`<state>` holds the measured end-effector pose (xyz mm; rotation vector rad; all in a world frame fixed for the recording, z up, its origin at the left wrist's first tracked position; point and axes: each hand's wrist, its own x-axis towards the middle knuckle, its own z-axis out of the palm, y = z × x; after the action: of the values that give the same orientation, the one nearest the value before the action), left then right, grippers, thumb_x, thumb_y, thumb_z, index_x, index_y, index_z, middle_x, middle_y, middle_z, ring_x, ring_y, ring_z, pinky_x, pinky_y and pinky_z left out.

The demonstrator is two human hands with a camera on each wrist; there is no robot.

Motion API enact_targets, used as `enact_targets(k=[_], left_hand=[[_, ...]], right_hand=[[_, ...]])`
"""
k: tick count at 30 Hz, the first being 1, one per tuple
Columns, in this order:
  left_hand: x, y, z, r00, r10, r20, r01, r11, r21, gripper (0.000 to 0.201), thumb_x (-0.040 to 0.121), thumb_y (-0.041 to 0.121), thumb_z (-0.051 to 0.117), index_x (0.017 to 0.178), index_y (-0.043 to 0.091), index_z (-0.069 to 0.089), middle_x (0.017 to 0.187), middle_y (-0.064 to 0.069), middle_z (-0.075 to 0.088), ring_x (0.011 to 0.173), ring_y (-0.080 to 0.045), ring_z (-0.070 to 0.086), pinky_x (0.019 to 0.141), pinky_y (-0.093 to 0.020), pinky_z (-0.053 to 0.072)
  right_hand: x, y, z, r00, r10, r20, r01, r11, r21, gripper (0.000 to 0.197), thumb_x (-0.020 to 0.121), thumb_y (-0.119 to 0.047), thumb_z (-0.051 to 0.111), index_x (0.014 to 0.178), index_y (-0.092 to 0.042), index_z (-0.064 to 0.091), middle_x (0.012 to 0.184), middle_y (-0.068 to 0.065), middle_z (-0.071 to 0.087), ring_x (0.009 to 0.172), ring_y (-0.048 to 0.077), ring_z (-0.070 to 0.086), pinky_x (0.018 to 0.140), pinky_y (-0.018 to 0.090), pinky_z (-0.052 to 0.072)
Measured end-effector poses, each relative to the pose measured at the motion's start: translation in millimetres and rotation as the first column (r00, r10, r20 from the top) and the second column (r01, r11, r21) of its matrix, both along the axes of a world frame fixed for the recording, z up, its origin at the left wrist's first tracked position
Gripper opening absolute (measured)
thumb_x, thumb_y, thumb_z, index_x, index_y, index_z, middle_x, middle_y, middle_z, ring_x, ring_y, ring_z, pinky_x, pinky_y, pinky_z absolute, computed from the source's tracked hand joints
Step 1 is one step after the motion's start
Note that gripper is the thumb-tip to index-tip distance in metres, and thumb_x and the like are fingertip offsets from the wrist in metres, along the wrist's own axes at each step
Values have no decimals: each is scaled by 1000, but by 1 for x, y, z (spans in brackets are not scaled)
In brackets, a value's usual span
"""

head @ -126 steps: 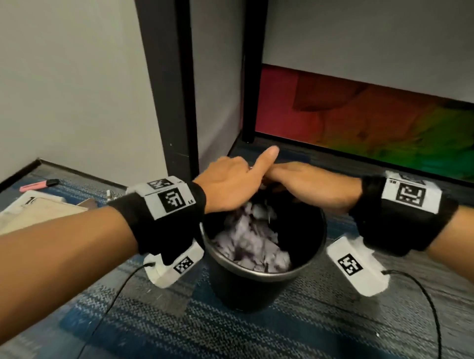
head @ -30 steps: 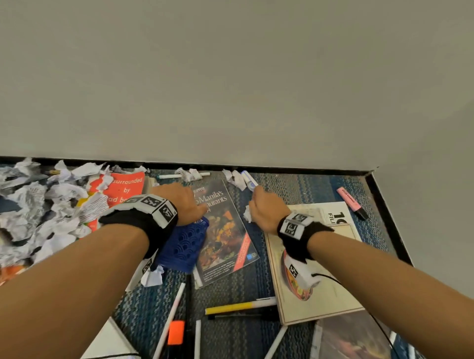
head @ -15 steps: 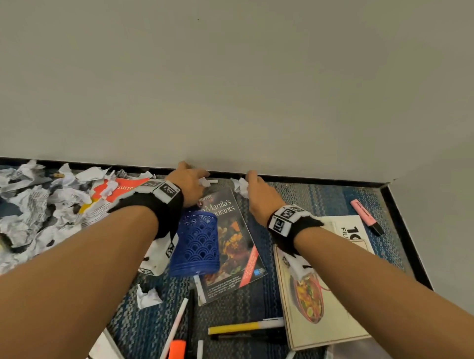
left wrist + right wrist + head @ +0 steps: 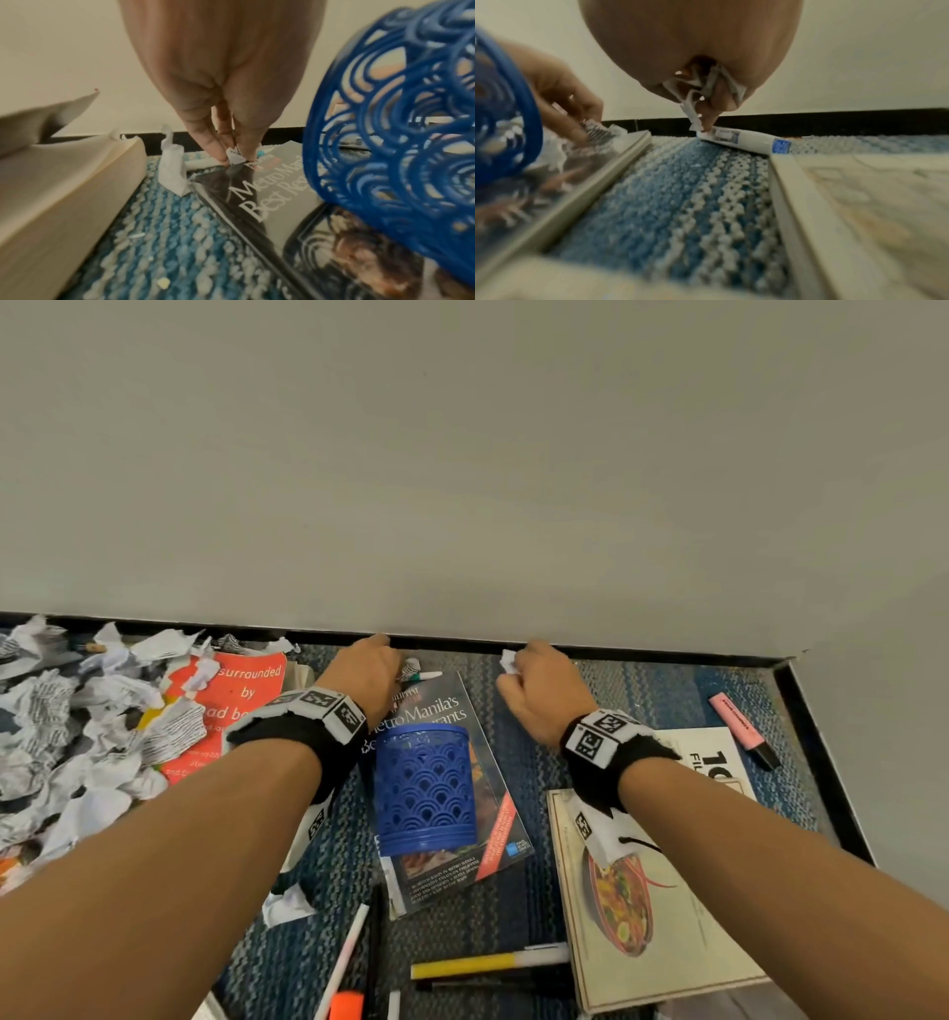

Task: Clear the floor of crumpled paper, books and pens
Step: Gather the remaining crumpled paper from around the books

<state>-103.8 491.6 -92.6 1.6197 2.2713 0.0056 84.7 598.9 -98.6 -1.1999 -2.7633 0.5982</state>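
My left hand [image 4: 232,160] pinches a small crumpled paper scrap [image 4: 234,156] at the top edge of the Metro Manila book [image 4: 493,834], close to the wall. A white pen [image 4: 426,676] lies just beyond the fingertips. My right hand [image 4: 706,113] grips a wad of crumpled paper [image 4: 706,85], which pokes out of the fist [image 4: 508,660]; one fingertip touches a white marker [image 4: 744,140] on the carpet. A big heap of crumpled paper [image 4: 77,737] lies at the left, partly over an orange book [image 4: 241,690].
A blue lattice pen cup [image 4: 423,788] lies on its side on the Metro Manila book. A cookbook [image 4: 667,916] lies under my right forearm. A pink highlighter [image 4: 742,729], a yellow marker [image 4: 488,963], a white pen [image 4: 341,963] and a loose scrap [image 4: 287,904] lie on the carpet.
Both hands have reached the strip by the wall and closed there. The right hand has gathered the scrap into its fist; the left now pinches the scrap by the book's top.
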Motion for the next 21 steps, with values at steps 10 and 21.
enact_targets(k=[10,21], left_hand=[[-4,-13,20,965,171,198,-200,970,136,24,93,4,44,117,2,42,100,-25,62,89,-42,60,74,-44,46],[-31,-59,49,998,59,-34,-58,998,12,12,81,10,54,89,5,62,95,-18,68,91,-36,62,71,-34,47]], right_hand=[[-18,4,24,902,-379,-205,239,836,-493,20,83,-27,48,69,-14,51,67,3,52,62,21,45,63,31,35],[-67,-47,70,916,271,295,-310,946,92,44,98,-41,38,73,-11,59,69,5,52,68,26,53,62,32,37]])
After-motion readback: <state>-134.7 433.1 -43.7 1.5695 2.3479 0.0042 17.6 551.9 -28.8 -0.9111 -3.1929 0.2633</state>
